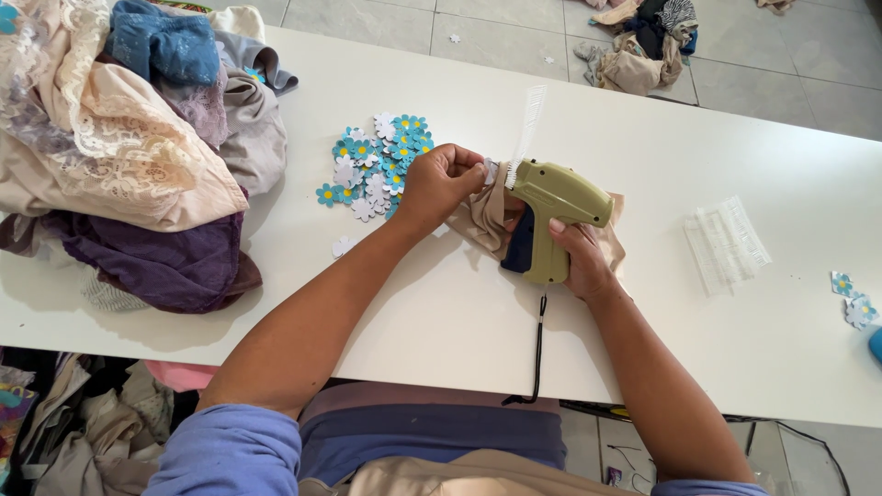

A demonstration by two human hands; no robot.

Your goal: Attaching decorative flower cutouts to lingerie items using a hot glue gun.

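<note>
Spanning the scene, a white bench [459, 321] carries a clothes heap [129, 156] at far left. Mid-bench lies a beige garment [482, 216], a pile of blue and white paper flowers [377, 165] just left of it. The right hand [579, 262] grips a green tagging gun [551, 216]; the left hand [441, 184] pinches the garment at the gun's tip. Clear fastener strips [726, 241] lie right.

**Counter layout around the tagging gun**

The tagging gun [551, 216] sat mid-counter [514, 321] on a folded garment [487, 216], between the two hands. Just left and farther back lay a scatter of paper flowers [377, 165]. A clothes heap [129, 156] filled the far-left corner. Fastener strips [726, 243] lay to the right, with two more flowers [853, 298] at the right edge. Clothes on the floor [643, 41] lay beyond the far edge.
</note>
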